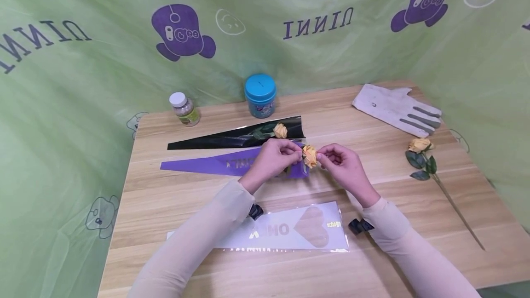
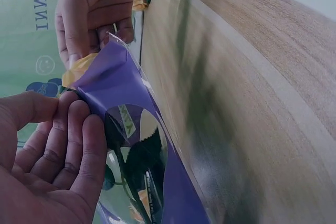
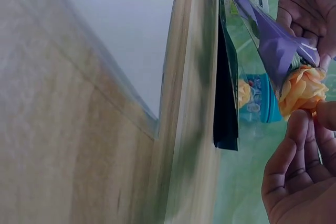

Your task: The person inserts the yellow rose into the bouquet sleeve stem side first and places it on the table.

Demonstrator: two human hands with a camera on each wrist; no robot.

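Observation:
A yellow rose head [image 1: 309, 156] pokes out of the wide end of a purple sleeve [image 1: 207, 163]. My left hand [image 1: 278, 157] pinches between thumb and fingers at the flower's base by the sleeve's edge. From the other side my right hand [image 1: 345, 169] pinches the petals. In the left wrist view the purple sleeve [image 2: 113, 77] stands raised, with a green leaf [image 2: 144, 156] and stem showing through its window. The right wrist view has the rose [image 3: 303, 90] between both hands' fingertips.
Behind lies a black sleeve [image 1: 207, 140] with a rose; a white jar [image 1: 186, 113] and blue tub [image 1: 261, 95] stand farther back. At right are a glove [image 1: 393, 107] and another rose [image 1: 420, 145]. A white sleeve [image 1: 285, 229] and black bows [image 1: 361, 226] lie in front.

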